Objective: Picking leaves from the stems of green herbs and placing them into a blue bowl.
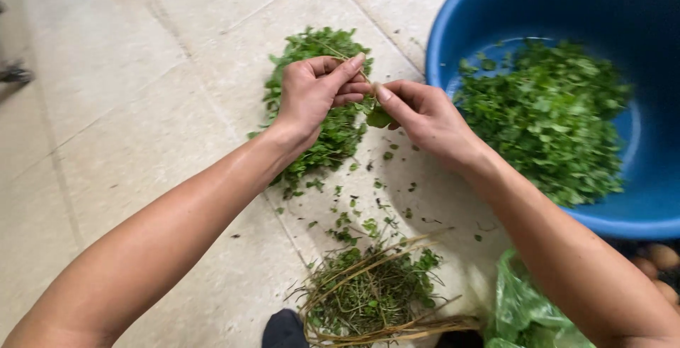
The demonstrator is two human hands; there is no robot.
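A: Far left first. What's there?

B: Pale stone-tile floor (142,72), grout lines running far to near. A dark blurred object at the left edge, too blurred to name.

A: Then the hands?

B: Left hand (315,97), fingers curled, thumb and forefinger pinched shut on a thin green herb sprig (368,100). It hovers over a loose heap of leafy green herbs (319,50) on the floor, hiding the heap's middle. Right hand (421,118) just beside it, thumb and fingers nipped closed on the same sprig's leafy end. The sprig sits between the two hands, above the floor.

A: Nearer in?

B: Scattered green leaf bits (347,217) on the tile, then a tangle of stripped stems and dry straw-coloured stalks (372,295) at the near edge. A dark rounded shape touches it; can't tell what.

A: Right side?

B: A crumpled green plastic bag (520,312), partly behind the right forearm. Far right, a large round blue plastic basin (496,8) holding picked green leaves (549,118) in shallow water.
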